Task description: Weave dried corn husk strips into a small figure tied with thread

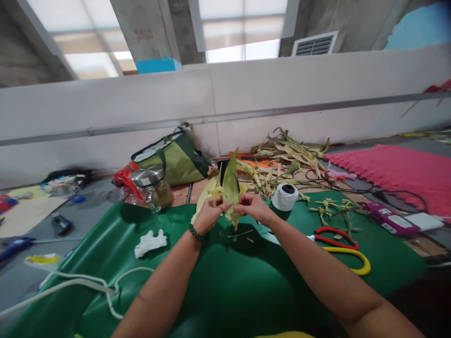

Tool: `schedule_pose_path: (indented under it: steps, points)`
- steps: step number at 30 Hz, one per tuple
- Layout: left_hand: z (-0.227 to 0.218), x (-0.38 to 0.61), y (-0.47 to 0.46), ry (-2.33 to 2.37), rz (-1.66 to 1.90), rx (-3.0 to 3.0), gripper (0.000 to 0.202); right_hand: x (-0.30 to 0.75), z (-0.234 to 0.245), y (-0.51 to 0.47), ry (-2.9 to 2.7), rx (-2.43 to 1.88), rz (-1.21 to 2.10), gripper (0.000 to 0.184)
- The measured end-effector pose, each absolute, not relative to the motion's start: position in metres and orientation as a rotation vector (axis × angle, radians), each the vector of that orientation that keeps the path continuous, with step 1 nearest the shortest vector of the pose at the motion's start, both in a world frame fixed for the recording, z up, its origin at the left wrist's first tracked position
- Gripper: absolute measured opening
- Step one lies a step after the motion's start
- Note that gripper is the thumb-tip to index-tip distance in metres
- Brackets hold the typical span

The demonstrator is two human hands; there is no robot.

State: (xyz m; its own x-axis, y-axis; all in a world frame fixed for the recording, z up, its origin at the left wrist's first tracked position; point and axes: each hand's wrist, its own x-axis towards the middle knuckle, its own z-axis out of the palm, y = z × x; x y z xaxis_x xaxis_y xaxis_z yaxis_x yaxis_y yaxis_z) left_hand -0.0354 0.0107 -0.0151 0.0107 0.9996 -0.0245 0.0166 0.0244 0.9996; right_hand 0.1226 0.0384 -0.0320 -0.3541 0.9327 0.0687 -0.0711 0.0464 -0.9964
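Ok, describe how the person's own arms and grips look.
The left arm and right arm show no sleeves. A dark green, beaded-looking bracelet circles the left wrist; nothing shows on the right one. The left grip and right grip are gloveless.

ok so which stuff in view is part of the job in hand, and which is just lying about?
Likely the job:
corn husk, in left hand and right hand
husk pile
scissors, probably

Seemingly just lying about:
glass jar
green bag
crumpled white wad
white cord
pink cloth
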Motion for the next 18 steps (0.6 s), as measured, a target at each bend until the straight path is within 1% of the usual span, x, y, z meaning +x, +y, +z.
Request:
schedule_pose_path:
  steps: [4, 8, 12, 18]
  points:
    - [-0.005, -0.039, 0.009, 1.181, 1.166, 1.171, 0.033, 0.128, -0.031, 0.038, -1.474, -0.841, 1.597, 0.038]
    - [0.001, -0.045, 0.007, 1.111, 1.159, 1.062, 0.043, 0.133, -0.027, 0.039, -1.407, -0.792, 1.66, 0.039]
    - [-0.001, -0.045, 0.008, 1.099, 1.151, 1.031, 0.045, 0.132, -0.028, 0.039, -1.418, -0.795, 1.591, 0.036]
    - [-0.007, -0.039, 0.006, 1.173, 1.052, 1.222, 0.035, 0.123, -0.035, 0.041, -1.419, -0.864, 1.45, 0.03]
